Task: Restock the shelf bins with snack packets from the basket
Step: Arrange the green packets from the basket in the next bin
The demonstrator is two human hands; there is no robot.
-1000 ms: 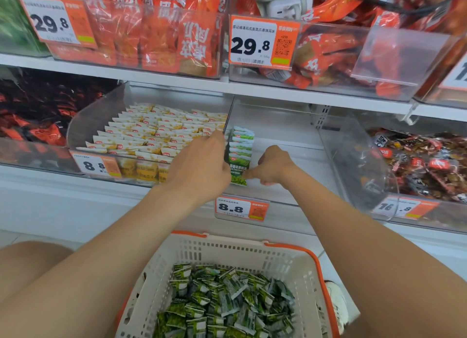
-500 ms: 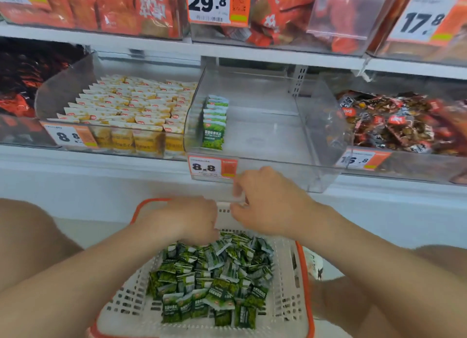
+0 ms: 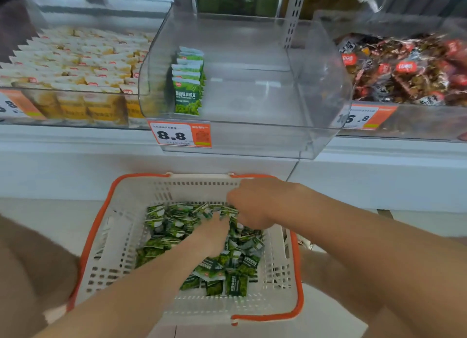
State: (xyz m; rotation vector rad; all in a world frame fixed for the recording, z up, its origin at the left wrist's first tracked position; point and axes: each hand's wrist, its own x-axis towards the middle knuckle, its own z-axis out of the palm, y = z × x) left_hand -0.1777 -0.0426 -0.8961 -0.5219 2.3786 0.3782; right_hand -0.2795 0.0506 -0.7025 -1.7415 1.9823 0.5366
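A white basket with an orange rim (image 3: 101,224) stands on the floor below the shelf, with a loose heap of green snack packets (image 3: 164,226) in it. My left hand (image 3: 212,234) reaches into the middle of the heap, fingers stretched forward onto the packets. Just beyond it, my right hand (image 3: 250,203) has its fingers curled down among the packets at the heap's far edge. Above, the clear shelf bin (image 3: 316,140) holds one short upright row of green packets (image 3: 188,85) against its left wall.
An orange 8.8 price tag (image 3: 179,135) hangs on the clear bin's front. The bin to its left holds rows of yellow-white packets (image 3: 75,67); the one on the right holds dark and red snack packs (image 3: 404,69). My knee (image 3: 30,262) is left of the basket.
Both hands left the row of packets in the bin and came down into the basket. My view has tilted down toward the basket.
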